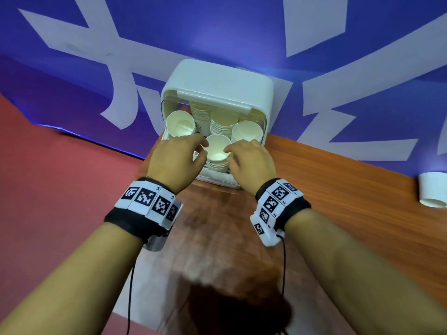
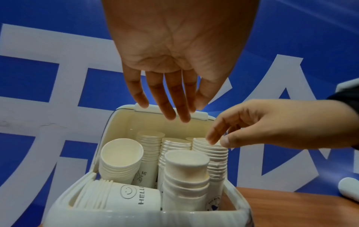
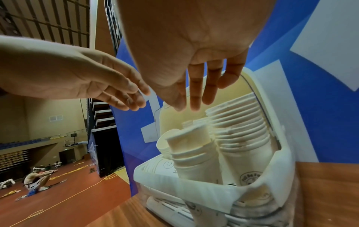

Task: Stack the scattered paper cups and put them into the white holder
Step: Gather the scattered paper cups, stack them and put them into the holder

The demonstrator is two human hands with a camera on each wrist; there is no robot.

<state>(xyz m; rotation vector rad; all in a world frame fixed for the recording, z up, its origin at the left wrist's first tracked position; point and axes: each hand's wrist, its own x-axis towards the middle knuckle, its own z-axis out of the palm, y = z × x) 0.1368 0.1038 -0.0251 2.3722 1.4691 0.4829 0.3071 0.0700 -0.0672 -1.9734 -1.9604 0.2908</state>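
Note:
The white holder (image 1: pixel 217 78) stands open at the table's back edge, packed with several stacks of paper cups. A front stack (image 1: pixel 219 152) stands upright in it, seen also in the wrist views (image 2: pixel 186 172) (image 3: pixel 194 153). My left hand (image 1: pixel 191 151) and right hand (image 1: pixel 238 153) flank that stack's rim with relaxed fingers and hold nothing. In the left wrist view the left hand (image 2: pixel 170 98) hovers with straight fingers above the holder (image 2: pixel 124 122), and the right hand (image 2: pixel 262 122) has fingertips at the rim of the right stack (image 2: pixel 211 153). A "HELLO" smiley stack (image 2: pixel 120 195) lies on its side.
One loose white cup (image 1: pixel 433 192) lies on the wooden table (image 1: pixel 338 189) at the far right. A blue banner (image 1: pixel 217 32) rises right behind the holder. Red floor (image 1: pixel 48 189) drops off left of the table. A person sits on the floor far off (image 3: pixel 37 181).

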